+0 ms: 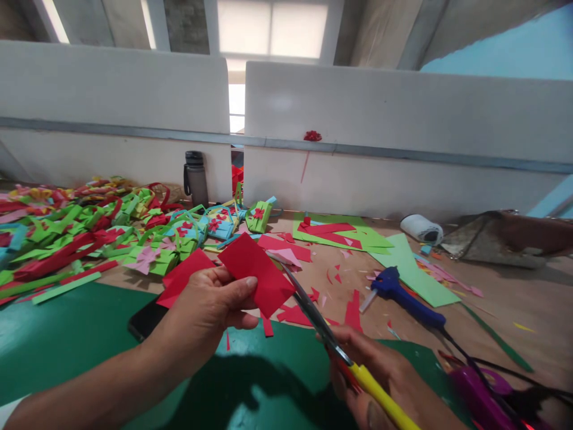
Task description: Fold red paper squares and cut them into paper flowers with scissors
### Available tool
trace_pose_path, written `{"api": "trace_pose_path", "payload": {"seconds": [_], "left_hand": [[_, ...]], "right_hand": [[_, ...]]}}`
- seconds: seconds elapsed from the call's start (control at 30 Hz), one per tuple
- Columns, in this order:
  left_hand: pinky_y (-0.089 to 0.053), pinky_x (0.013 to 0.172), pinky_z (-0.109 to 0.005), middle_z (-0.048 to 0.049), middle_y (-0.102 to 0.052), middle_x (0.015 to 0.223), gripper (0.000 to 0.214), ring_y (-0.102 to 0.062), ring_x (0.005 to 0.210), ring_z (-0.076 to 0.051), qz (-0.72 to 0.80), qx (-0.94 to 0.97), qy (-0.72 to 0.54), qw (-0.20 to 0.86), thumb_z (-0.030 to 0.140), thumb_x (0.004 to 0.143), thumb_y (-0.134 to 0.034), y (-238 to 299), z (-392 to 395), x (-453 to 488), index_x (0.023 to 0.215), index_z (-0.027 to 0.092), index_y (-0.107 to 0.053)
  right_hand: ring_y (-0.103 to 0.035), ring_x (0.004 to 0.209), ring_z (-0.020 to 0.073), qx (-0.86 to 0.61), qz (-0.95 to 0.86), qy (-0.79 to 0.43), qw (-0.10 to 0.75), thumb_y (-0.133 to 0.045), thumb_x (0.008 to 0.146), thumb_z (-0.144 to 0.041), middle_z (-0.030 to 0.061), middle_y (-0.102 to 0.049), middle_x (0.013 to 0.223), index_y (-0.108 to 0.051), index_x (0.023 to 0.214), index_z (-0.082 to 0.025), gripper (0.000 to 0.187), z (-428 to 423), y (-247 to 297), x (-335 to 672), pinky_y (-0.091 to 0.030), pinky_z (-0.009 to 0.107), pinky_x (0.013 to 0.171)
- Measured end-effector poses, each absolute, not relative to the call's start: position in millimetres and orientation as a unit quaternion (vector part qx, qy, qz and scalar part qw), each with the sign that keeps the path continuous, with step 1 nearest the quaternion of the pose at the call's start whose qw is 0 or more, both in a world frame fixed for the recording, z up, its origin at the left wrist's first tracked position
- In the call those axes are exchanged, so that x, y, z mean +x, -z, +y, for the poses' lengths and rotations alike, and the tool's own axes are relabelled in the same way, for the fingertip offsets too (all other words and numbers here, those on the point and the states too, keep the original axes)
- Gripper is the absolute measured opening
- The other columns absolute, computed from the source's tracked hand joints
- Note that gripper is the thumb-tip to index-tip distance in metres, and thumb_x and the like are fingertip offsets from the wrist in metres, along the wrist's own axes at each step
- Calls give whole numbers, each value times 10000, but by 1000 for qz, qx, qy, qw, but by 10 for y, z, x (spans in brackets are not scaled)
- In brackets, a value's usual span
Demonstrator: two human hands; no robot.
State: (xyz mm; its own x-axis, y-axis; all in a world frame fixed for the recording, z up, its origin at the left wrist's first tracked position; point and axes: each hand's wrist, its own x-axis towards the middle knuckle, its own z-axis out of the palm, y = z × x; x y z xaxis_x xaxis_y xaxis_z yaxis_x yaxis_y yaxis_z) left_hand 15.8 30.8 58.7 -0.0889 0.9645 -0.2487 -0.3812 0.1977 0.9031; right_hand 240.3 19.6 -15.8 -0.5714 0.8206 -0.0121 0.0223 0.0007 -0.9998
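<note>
Between thumb and fingers, my left hand pinches a red paper square. Another red paper piece shows behind the same hand; whether it is gripped too I cannot tell. My right hand is closed around scissors with a yellow handle. Their blades point up and left, at the right corner of the red square. How far the blades are parted is unclear. Under my left wrist lies a black phone, partly covered. Red paper scraps lie beyond the hands.
Green, red and blue folded paper baskets crowd the left side. A dark bottle stands behind them. Rightward are a blue glue gun with its cable, green sheets, a white roll and a bag. White panels border the back.
</note>
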Motion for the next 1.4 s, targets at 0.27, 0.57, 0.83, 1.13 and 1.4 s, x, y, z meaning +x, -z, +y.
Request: {"api": "trace_pose_path", "payload": {"seconds": [0.27, 0.57, 0.83, 1.13, 1.4], "left_hand": [[-530, 401, -194, 26, -567, 540, 173, -585, 464, -101, 481, 304, -552, 610, 37, 701, -686, -601, 299, 172, 623, 129, -560], [-532, 414, -189, 9, -610, 568, 153, -609, 489, -111, 483, 303, -545, 615, 60, 704, -697, -572, 296, 178, 647, 131, -575], [-530, 413, -198, 31, -558, 531, 195, -578, 456, -100, 482, 293, -551, 615, 50, 690, -703, -566, 308, 187, 619, 134, -542], [-525, 395, -202, 47, -497, 507, 254, -530, 413, -83, 508, 287, -551, 596, 22, 695, -689, -589, 294, 203, 571, 138, -500], [-525, 399, -202, 52, -492, 498, 265, -533, 411, -83, 503, 290, -548, 602, 38, 691, -694, -583, 310, 202, 558, 141, -489]], "right_hand": [[-465, 505, 112, -366, -638, -587, 338, -716, 622, -634, -21, -531, 644, -583, 1135, -233, 665, 203, 294, 2464, -387, 211, 442], [-452, 478, 113, -379, -667, -554, 323, -688, 648, -638, -7, -562, 642, -588, 1147, -219, 659, 209, 268, 2505, -361, 205, 399], [-484, 476, 132, -385, -653, -572, 315, -709, 640, -600, 5, -629, 689, -609, 1129, -278, 594, 243, 327, 2477, -376, 213, 387], [-497, 484, 141, -396, -666, -549, 313, -701, 659, -572, 11, -625, 708, -605, 1161, -280, 589, 196, 270, 2474, -406, 217, 393], [-472, 493, 141, -415, -704, -480, 318, -698, 714, -485, 1, -596, 654, -654, 1097, -278, 437, 209, 170, 2517, -388, 208, 391]]}}
